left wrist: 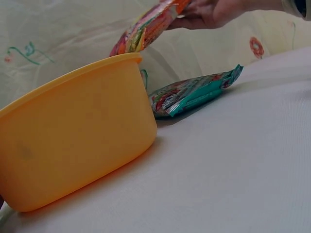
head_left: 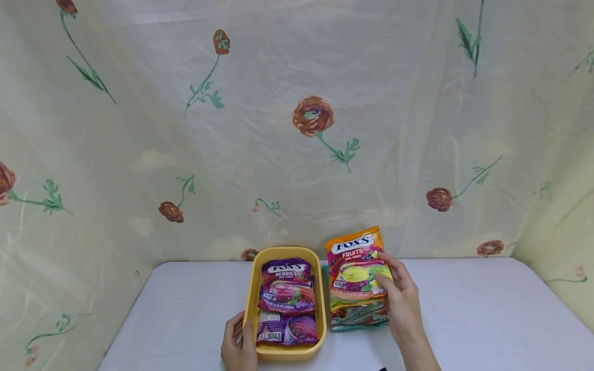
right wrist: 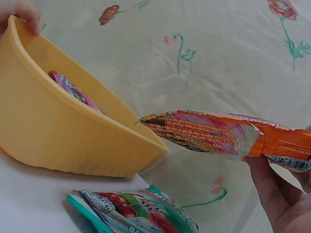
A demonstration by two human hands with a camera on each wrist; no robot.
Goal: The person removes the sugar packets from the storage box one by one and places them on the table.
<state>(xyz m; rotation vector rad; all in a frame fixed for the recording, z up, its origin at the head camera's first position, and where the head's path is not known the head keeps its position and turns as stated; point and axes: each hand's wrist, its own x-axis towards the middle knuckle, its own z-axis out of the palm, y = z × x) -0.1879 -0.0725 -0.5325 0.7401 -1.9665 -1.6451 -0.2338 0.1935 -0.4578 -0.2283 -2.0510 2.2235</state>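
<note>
My right hand (head_left: 402, 296) pinches an orange Fox's Fruits candy bag (head_left: 355, 273) by its right side. The bag is raised above a teal candy bag (head_left: 359, 315) that lies on the table, partly hidden beneath it. At the left, my left hand (head_left: 240, 342) grips the side wall of a yellow plastic tub (head_left: 322, 304). Inside the tub lie a purple Fox's Berries candy bag (head_left: 286, 288) and, nearer me, another purple bag (head_left: 287, 329) with a barcode showing. From the right wrist view, the orange bag (right wrist: 209, 133) is seen edge-on beside the tub's rim.
A white table (head_left: 487, 314) spreads to both sides. Behind it hangs a pale curtain (head_left: 380, 170) printed with flowers, reaching down to the table's back edge. A small dark object (head_left: 382, 369) shows at the bottom edge of the head view.
</note>
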